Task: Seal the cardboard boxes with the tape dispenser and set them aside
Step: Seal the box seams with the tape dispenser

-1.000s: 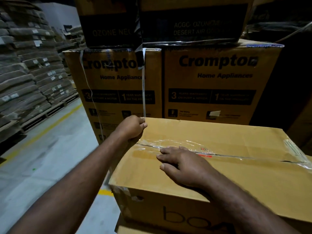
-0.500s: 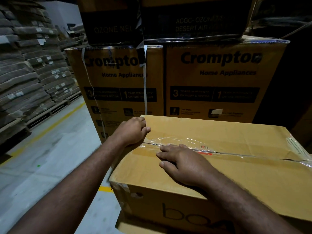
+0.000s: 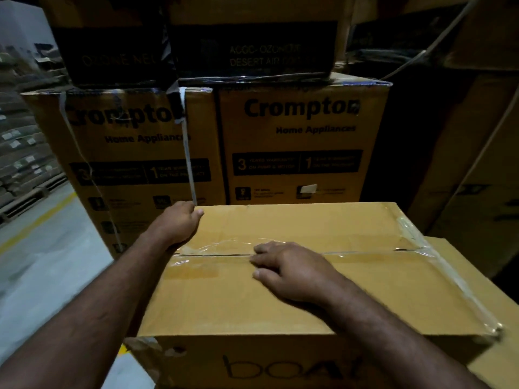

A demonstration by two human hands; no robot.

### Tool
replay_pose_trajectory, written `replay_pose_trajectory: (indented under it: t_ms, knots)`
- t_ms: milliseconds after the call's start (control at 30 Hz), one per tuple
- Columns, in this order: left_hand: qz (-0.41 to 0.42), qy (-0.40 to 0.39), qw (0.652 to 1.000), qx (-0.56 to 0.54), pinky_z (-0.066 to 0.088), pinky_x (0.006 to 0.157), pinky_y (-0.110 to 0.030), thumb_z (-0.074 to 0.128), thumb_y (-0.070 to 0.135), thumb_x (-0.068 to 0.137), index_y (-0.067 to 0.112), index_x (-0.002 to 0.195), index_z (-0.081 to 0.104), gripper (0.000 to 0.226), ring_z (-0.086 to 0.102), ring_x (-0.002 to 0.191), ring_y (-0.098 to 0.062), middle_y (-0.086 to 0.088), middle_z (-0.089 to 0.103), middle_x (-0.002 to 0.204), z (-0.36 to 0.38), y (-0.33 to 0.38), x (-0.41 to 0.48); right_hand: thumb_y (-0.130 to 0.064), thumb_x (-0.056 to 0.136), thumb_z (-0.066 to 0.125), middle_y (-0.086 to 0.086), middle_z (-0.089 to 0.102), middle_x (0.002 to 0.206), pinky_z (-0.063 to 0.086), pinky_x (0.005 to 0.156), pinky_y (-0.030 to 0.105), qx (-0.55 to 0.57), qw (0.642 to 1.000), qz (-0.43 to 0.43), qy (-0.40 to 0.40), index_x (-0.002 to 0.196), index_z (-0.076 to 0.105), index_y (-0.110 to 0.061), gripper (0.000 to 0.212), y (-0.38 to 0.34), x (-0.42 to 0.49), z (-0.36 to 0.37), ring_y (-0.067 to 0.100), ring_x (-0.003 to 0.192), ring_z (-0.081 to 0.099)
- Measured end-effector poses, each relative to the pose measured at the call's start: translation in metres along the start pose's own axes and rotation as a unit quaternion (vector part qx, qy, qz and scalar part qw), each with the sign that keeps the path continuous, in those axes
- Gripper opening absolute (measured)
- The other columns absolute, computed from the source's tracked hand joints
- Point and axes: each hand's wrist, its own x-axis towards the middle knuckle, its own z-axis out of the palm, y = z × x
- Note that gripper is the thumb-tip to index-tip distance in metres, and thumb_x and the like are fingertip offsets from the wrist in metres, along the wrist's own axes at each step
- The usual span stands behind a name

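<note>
Cardboard box (image 3: pixel 280 313): foreground, atop another carton, long axis left to right, near face lettered "boA…". Clear tape (image 3: pixel 213 248) along the top seam and down the right edge.
Left hand (image 3: pixel 177 223): fingers curled round the far left corner.
Right hand (image 3: pixel 292 270): fingers laid flat, pressing the tape.
Behind: two Crompton cartons (image 3: pixel 303 141), "Home Appliances", white strap (image 3: pixel 187 153); dark cartons (image 3: pixel 252 51) above, "DESERT AIR…".
Left: stacked sacks (image 3: pixel 22 153).
</note>
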Motion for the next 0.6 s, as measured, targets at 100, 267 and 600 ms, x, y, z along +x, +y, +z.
replay_pose_trajectory:
  t_ms: [100, 267, 600]
  knots:
    - [0.009, 0.012, 1.000, 0.004, 0.042, 0.108, -0.048, 0.040, 0.042, 0.108, 0.010, 0.146, 0.045, 0.050, 0.047, 0.132, -0.032, -0.016, 0.048, 0.146, 0.001, 0.000, 0.002, -0.053, 0.097, 0.048, -0.025, 0.049, 0.145, 0.047, 0.102, 0.038, -0.038, 0.996, 0.082, 0.022, 0.133, 0.059, -0.041, 0.039, 0.041, -0.024, -0.022, 0.007, 0.127, 0.051]
    - [0.001, 0.018, 1.000, -0.017, 0.049, 0.098, -0.051, 0.042, 0.045, 0.106, 0.012, 0.137, 0.052, 0.046, 0.054, 0.118, -0.030, -0.014, 0.055, 0.134, 0.002, -0.007, 0.014, -0.053, 0.095, 0.049, -0.005, 0.069, 0.116, 0.055, 0.081, 0.038, -0.113, 0.941, 0.302, 0.105, 0.112, 0.066, -0.032, 0.032, 0.129, -0.068, -0.055, 0.020, 0.101, 0.063]
    - [-0.033, 0.089, 0.995, -0.025, 0.048, 0.082, -0.042, 0.045, 0.033, 0.108, 0.008, 0.137, 0.055, 0.040, 0.060, 0.107, -0.031, -0.019, 0.062, 0.129, 0.000, 0.004, -0.001, -0.043, 0.098, 0.057, 0.011, 0.067, 0.119, 0.055, 0.084, 0.045, 0.027, 0.903, 0.389, 0.181, 0.128, 0.058, -0.020, 0.037, 0.177, -0.088, -0.058, 0.029, 0.102, 0.062]
